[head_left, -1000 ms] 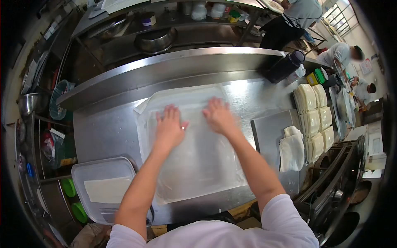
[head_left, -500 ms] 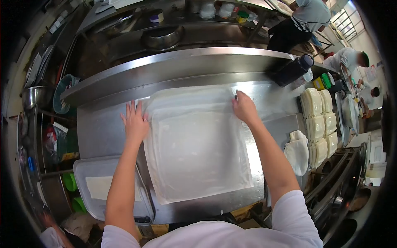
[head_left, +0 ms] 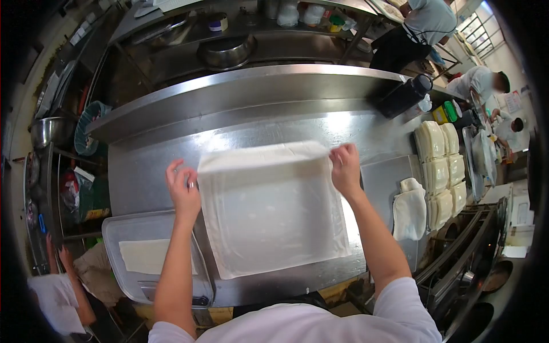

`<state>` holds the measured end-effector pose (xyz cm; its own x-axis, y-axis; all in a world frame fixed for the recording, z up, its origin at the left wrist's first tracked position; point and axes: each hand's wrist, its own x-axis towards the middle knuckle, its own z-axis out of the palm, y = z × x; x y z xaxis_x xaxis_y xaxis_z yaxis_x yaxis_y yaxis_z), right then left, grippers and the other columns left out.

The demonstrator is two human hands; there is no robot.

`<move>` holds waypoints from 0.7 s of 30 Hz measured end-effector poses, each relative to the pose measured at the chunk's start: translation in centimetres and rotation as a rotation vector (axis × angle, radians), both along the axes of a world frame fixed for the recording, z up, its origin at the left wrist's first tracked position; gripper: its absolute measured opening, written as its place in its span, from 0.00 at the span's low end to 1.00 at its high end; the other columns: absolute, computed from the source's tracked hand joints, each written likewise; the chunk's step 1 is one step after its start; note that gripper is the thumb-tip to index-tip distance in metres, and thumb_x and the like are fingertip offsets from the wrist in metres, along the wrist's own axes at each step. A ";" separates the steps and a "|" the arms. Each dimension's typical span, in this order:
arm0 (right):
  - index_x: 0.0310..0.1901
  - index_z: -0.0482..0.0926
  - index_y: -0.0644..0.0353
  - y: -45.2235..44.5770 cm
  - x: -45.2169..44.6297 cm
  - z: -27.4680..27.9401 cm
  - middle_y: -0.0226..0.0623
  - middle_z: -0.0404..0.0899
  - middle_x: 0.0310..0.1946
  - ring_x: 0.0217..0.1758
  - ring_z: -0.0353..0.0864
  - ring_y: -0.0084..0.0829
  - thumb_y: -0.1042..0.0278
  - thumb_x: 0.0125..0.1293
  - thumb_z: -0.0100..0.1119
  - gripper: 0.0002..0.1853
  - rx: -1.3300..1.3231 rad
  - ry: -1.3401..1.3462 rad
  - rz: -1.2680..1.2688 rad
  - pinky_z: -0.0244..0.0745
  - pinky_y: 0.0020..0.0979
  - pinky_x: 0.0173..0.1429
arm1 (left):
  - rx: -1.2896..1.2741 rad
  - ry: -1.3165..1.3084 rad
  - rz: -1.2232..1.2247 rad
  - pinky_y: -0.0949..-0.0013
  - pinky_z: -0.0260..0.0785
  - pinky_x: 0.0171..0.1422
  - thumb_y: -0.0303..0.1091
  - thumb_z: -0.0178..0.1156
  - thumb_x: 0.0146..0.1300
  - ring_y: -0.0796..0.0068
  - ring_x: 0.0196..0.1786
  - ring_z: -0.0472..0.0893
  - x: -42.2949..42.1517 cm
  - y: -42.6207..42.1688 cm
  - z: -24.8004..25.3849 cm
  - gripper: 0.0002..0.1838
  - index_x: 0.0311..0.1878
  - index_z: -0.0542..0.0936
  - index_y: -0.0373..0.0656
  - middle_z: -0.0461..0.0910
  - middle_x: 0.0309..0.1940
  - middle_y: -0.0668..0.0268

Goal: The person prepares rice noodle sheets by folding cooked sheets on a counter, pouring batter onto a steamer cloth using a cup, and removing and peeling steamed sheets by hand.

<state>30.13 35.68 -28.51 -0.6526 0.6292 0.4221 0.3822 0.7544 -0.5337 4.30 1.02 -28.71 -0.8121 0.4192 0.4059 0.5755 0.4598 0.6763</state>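
A thin, pale, translucent sheet (head_left: 274,217) lies on the steel table, its far edge lifted and folded back toward me. At the far right corner of the sheet, my right hand (head_left: 346,166) pinches the edge. My left hand (head_left: 184,186) is at the far left corner with its fingers curled; the sheet's edge meets its fingertips, though the grip there is partly hidden. Left of the sheet is a plastic tray (head_left: 117,228) holding a flat pale piece (head_left: 143,255). A folded pale piece (head_left: 409,212) rests on a grey board (head_left: 380,177) at the right.
Stacked pale packets (head_left: 437,177) stand at the right edge. A dark bottle (head_left: 407,94) leans near the raised steel ledge (head_left: 246,91). Co-workers are at the top right (head_left: 420,28), and another person (head_left: 60,297) is at the lower left.
My hands have moved from lying on the sheet to its far corners, then toward me. The sheet's far edge has come up and folded nearer. A person has come into view at lower left.
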 end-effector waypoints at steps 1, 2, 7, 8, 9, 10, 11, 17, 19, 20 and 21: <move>0.39 0.83 0.62 -0.8 2.0 -0.2 0.46 0.78 0.42 0.48 0.77 0.49 0.80 0.62 0.64 0.05 -0.006 -0.037 0.009 0.73 0.45 0.52 | -0.075 -0.019 -0.033 0.49 0.65 0.72 0.24 0.64 0.63 0.46 0.70 0.71 1.2 -1.9 -0.6 0.03 0.39 0.80 0.40 0.73 0.65 0.51; 0.40 0.83 0.62 -1.7 3.9 -0.2 0.46 0.78 0.43 0.49 0.77 0.49 0.80 0.62 0.63 0.06 -0.031 -0.093 0.036 0.74 0.45 0.53 | -0.150 -0.037 -0.066 0.48 0.64 0.73 0.23 0.65 0.62 0.45 0.73 0.68 2.3 -3.7 -1.1 0.04 0.40 0.80 0.40 0.71 0.68 0.51; 0.47 0.83 0.64 -4.7 7.4 0.0 0.49 0.81 0.52 0.59 0.77 0.52 0.79 0.63 0.63 0.11 -0.172 -0.206 0.041 0.75 0.46 0.63 | -0.277 -0.087 -0.129 0.46 0.59 0.78 0.19 0.66 0.57 0.42 0.79 0.61 6.3 -6.0 -0.1 0.13 0.46 0.82 0.42 0.67 0.74 0.51; 0.50 0.83 0.64 -5.1 6.8 0.0 0.49 0.81 0.55 0.62 0.77 0.53 0.78 0.63 0.63 0.13 -0.208 -0.204 0.049 0.74 0.46 0.65 | -0.271 -0.086 -0.121 0.46 0.59 0.78 0.19 0.66 0.57 0.42 0.79 0.61 6.2 -6.0 -0.2 0.14 0.47 0.82 0.42 0.67 0.74 0.51; 0.52 0.83 0.64 -5.7 6.0 0.2 0.50 0.81 0.58 0.65 0.76 0.54 0.77 0.63 0.63 0.14 -0.243 -0.201 0.058 0.74 0.46 0.68 | -0.266 -0.085 -0.114 0.46 0.59 0.78 0.20 0.67 0.57 0.43 0.79 0.61 6.0 -5.9 -0.3 0.15 0.47 0.82 0.42 0.67 0.74 0.51; 0.54 0.82 0.63 -6.2 4.9 0.2 0.51 0.79 0.61 0.67 0.75 0.54 0.77 0.63 0.63 0.17 -0.226 -0.222 0.100 0.73 0.47 0.69 | -0.237 -0.111 -0.101 0.46 0.57 0.79 0.21 0.67 0.56 0.43 0.79 0.61 5.8 -5.6 -0.5 0.15 0.48 0.82 0.42 0.67 0.74 0.51; 0.57 0.81 0.63 -6.6 3.7 0.2 0.52 0.78 0.63 0.68 0.74 0.55 0.77 0.63 0.62 0.20 -0.209 -0.244 0.141 0.72 0.47 0.71 | -0.209 -0.137 -0.089 0.46 0.56 0.80 0.22 0.68 0.56 0.43 0.79 0.61 5.5 -5.1 -0.7 0.15 0.48 0.83 0.42 0.67 0.74 0.51; 0.70 0.74 0.58 -6.5 2.0 2.2 0.54 0.65 0.76 0.78 0.63 0.57 0.78 0.58 0.59 0.34 -0.072 -0.475 0.348 0.63 0.50 0.79 | -0.396 -0.115 -0.294 0.41 0.49 0.83 0.28 0.74 0.55 0.41 0.80 0.58 6.1 -2.2 3.7 0.18 0.50 0.84 0.45 0.66 0.75 0.52; 0.71 0.73 0.57 -7.4 2.5 2.5 0.55 0.62 0.77 0.79 0.61 0.59 0.77 0.56 0.60 0.36 -0.079 -0.495 0.422 0.61 0.53 0.81 | -0.484 -0.067 -0.320 0.40 0.48 0.83 0.29 0.75 0.55 0.41 0.81 0.58 6.2 -2.5 3.1 0.17 0.49 0.85 0.46 0.66 0.75 0.52; 0.72 0.72 0.57 -8.0 2.8 2.3 0.54 0.60 0.78 0.80 0.59 0.60 0.76 0.56 0.61 0.37 -0.065 -0.499 0.446 0.59 0.55 0.81 | -0.475 -0.037 -0.328 0.39 0.47 0.83 0.29 0.75 0.55 0.41 0.80 0.58 5.8 -2.9 1.6 0.16 0.48 0.85 0.45 0.66 0.75 0.53; 0.72 0.72 0.57 -8.8 3.1 2.2 0.54 0.59 0.79 0.81 0.57 0.61 0.75 0.55 0.62 0.38 -0.053 -0.504 0.471 0.57 0.56 0.82 | -0.468 -0.008 -0.338 0.39 0.46 0.83 0.29 0.75 0.55 0.41 0.80 0.59 5.4 -3.3 0.3 0.15 0.46 0.85 0.45 0.67 0.75 0.53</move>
<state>33.23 26.86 -26.30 -0.9698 0.2422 -0.0278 0.2314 0.8785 -0.4179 9.72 -2.25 -28.39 -0.6042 0.7893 0.1092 0.7379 0.5026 0.4504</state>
